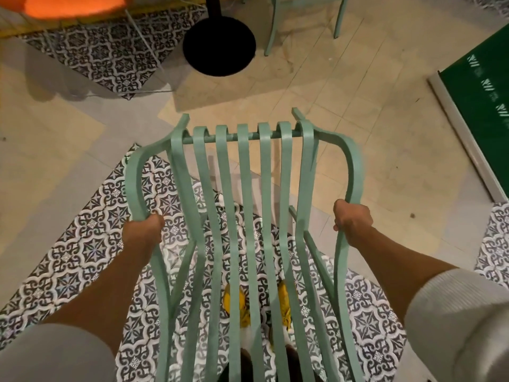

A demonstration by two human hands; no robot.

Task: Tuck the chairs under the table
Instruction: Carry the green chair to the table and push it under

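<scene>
A mint-green slatted metal chair [243, 216] fills the middle of the head view, seen from above and behind. My left hand [144, 230] is closed around its left armrest. My right hand [351, 220] grips the right armrest. The table's round black base [219, 46] and black post stand on the floor ahead of the chair's front edge; the tabletop is out of frame. A gap of beige floor separates the chair from the base.
The legs of a second mint-green chair [272, 31] stand beyond the base at top right. An orange seat [74, 5] is at top left. A green panel with a metal edge [468, 106] lies at the right. My yellow shoes [237, 301] show through the slats.
</scene>
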